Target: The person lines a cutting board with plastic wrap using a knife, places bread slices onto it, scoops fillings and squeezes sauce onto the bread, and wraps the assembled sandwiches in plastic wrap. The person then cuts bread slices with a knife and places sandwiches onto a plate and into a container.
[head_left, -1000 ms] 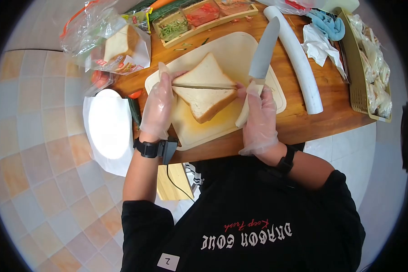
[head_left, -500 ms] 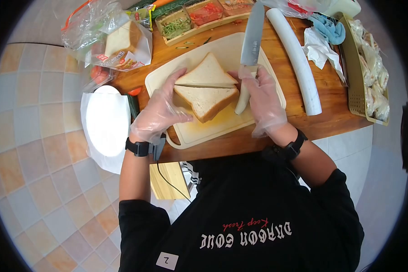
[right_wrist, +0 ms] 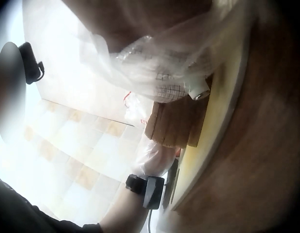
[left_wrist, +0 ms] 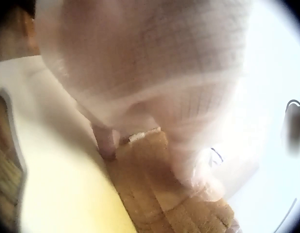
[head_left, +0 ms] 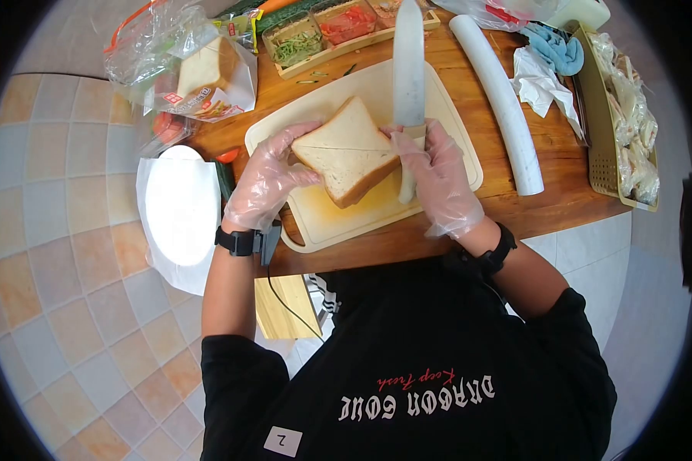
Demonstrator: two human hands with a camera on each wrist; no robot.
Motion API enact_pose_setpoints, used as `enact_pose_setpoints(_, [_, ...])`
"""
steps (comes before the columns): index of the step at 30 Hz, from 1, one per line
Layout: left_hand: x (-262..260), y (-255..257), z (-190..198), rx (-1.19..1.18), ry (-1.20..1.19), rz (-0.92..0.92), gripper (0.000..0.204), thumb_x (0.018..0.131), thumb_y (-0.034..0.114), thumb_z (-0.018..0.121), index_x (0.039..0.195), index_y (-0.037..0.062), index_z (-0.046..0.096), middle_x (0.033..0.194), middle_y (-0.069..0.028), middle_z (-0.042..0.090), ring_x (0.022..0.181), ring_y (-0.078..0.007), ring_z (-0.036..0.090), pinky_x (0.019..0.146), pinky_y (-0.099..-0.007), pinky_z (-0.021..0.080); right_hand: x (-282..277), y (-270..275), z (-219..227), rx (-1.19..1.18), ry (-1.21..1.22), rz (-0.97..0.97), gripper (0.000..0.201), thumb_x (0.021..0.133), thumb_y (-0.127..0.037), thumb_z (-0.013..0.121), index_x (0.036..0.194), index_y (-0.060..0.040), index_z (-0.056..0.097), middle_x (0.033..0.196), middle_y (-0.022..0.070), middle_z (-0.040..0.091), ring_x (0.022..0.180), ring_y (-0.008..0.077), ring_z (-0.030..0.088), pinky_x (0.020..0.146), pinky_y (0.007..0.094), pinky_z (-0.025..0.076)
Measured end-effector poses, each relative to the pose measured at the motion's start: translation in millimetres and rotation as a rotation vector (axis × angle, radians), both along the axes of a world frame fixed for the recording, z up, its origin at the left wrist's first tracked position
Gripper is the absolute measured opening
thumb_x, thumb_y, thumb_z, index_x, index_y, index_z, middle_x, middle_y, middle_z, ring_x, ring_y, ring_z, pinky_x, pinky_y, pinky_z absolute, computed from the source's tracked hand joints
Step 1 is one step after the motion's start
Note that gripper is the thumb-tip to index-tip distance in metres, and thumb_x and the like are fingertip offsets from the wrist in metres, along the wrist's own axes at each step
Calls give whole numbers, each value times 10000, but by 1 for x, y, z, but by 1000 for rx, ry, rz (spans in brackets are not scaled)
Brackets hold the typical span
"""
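On the cream cutting board [head_left: 319, 227] sits a square sandwich [head_left: 347, 157] of crusted white bread, cut corner to corner, its two halves pressed together along a thin line. My gloved left hand [head_left: 267, 180] holds it at the left corner, thumb on the near side and fingers on the far side. The left wrist view shows the thumb against the layered crust [left_wrist: 154, 179]. In my gloved right hand [head_left: 444, 180] is a kitchen knife [head_left: 409, 69], gripped by its pale handle, blade pointing away. Fingertips of that hand are at the sandwich's right corner.
A bag of bread [head_left: 207, 73] stands at the back left, near a tray of shredded vegetables [head_left: 296, 48]. Right of the board lie a long white roll [head_left: 504, 107], a crumpled tissue [head_left: 542, 81] and a basket [head_left: 603, 146] of wrapped food. A white oval [head_left: 182, 203] lies left.
The gap between the sandwich halves has closed, and the sandwich has turned slightly. My left thumb has come to its near side. The knife has swung left and now points nearly straight away.
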State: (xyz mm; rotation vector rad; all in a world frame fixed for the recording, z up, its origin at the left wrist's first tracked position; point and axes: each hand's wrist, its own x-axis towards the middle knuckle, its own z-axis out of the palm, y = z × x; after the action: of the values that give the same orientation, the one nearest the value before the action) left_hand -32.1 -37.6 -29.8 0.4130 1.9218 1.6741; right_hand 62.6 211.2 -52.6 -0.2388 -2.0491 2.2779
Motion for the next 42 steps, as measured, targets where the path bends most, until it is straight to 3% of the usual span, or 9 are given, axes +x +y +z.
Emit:
enact_pose_setpoints(2, [-1, 0, -1, -24, 3, -10, 793, 734, -115, 818, 1471, -12, 545, 1403, -77, 612, 1279, -169, 568, 1053, -300, 499, 0, 1, 2, 64, 41, -18, 219, 1073, -130, 608, 1222, 30, 592, 1087, 49, 711, 914, 44, 578, 805, 217, 490])
enact_pose_setpoints(8, [9, 4, -2, 96, -74, 78, 857, 690, -141, 815, 1488, -14, 531, 1454, -109, 605, 1369, -196, 529, 1114, -319, 463, 8, 3, 12, -293, -41, -215, 242, 1083, -163, 602, 1229, 29, 587, 1179, 108, 729, 1039, 93, 638, 928, 246, 492])
enact_pose_setpoints(11, [7, 3, -8, -65, 87, 53, 876, 678, -146, 806, 1497, -16, 522, 1460, -124, 606, 1386, -208, 519, 1165, -326, 412, 17, -9, 2, -413, -73, -221, 266, 1089, -185, 594, 1250, 26, 571, 1226, 143, 724, 1128, 131, 645, 1015, 266, 469])
enact_pose_setpoints(14, [4, 1, -16, -185, 213, 22, 884, 676, -152, 793, 1504, -21, 513, 1462, -126, 604, 1386, -205, 516, 1195, -326, 368, 20, -16, -5, -414, -50, -271, 268, 1093, -193, 587, 1246, 24, 555, 1227, 148, 720, 1152, 149, 643, 1049, 277, 459])
enact_pose_setpoints(20, [28, 15, -6, -184, 52, 143, 790, 736, -121, 796, 1475, -38, 530, 1391, -124, 666, 1255, -162, 614, 1065, -286, 485, 10, -17, -9, -410, 10, -271, 243, 1094, -193, 580, 1211, 19, 551, 1234, 155, 717, 1139, 139, 642, 1043, 281, 461])
enact_pose_setpoints(23, [44, 21, -19, -230, 223, 228, 746, 752, -81, 817, 1449, -48, 550, 1327, -154, 707, 1170, -166, 671, 989, -276, 529, -3, -11, 1, -347, -34, -254, 248, 1093, -192, 577, 1209, 26, 558, 1219, 148, 726, 1124, 133, 642, 1029, 282, 468])
enact_pose_setpoints(26, [68, 31, -20, -346, 174, 388, 807, 704, -13, 879, 1438, -66, 546, 1281, -232, 713, 1168, -248, 709, 979, -316, 545, -21, 1, -3, -251, -59, -154, 257, 1090, -196, 578, 1194, 40, 568, 1185, 145, 741, 1107, 145, 657, 1021, 290, 479])
enact_pose_setpoints(35, [90, 43, -21, -184, 325, 464, 979, 584, 8, 969, 1445, -98, 515, 1433, -255, 612, 1339, -321, 600, 1136, -358, 458, -16, 23, 8, -167, -23, -64, 277, 1077, -172, 589, 1254, 42, 585, 1186, 151, 740, 1116, 139, 666, 1008, 287, 497])
enact_pose_setpoints(42, [88, 43, -29, -215, 309, 484, 930, 599, 39, 971, 1413, -100, 544, 1358, -262, 655, 1270, -338, 641, 1088, -371, 492, -11, 10, -9, -140, 90, -42, 259, 1075, -122, 597, 1283, 32, 590, 1160, 73, 716, 1049, 85, 623, 955, 240, 483])
